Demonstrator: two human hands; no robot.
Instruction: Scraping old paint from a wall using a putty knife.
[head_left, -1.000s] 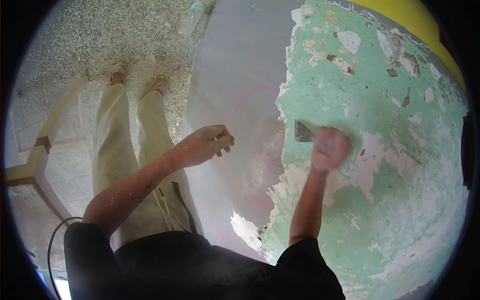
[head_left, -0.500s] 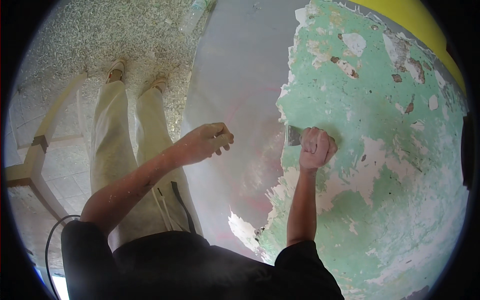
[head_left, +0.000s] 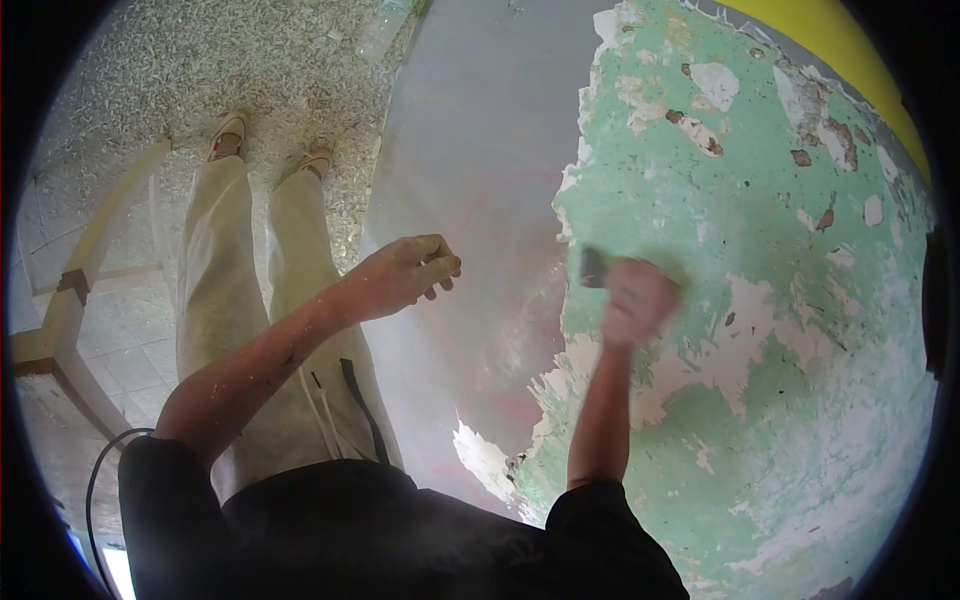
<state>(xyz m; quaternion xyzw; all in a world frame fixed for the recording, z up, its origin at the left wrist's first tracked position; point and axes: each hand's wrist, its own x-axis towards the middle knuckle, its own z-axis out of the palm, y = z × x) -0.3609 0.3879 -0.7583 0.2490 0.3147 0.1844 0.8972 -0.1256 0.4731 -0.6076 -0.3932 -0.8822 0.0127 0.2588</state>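
My right hand point(head_left: 640, 302), blurred by motion, is closed around a scraper point(head_left: 592, 267) whose flat dark blade points left. The blade is near the ragged border where grey paint point(head_left: 470, 130) meets exposed green paint point(head_left: 660, 190) on the wall. Its handle is hidden inside my fist. My left hand point(head_left: 408, 275) hangs in front of the grey part with fingers loosely curled and apart, holding nothing. White flecks dot my left forearm.
Paint chips cover the floor point(head_left: 250, 70) around my shoes. A clear plastic bottle point(head_left: 384, 30) lies by the wall's foot. A light wooden frame point(head_left: 100, 235) stands at left, beside a thin black cable point(head_left: 95, 480). A yellow surface point(head_left: 830, 40) borders the wall at upper right.
My right hand and the scraper have shifted slightly right, the blade drawing back from the grey paint's border. My left hand has moved slightly up and left.
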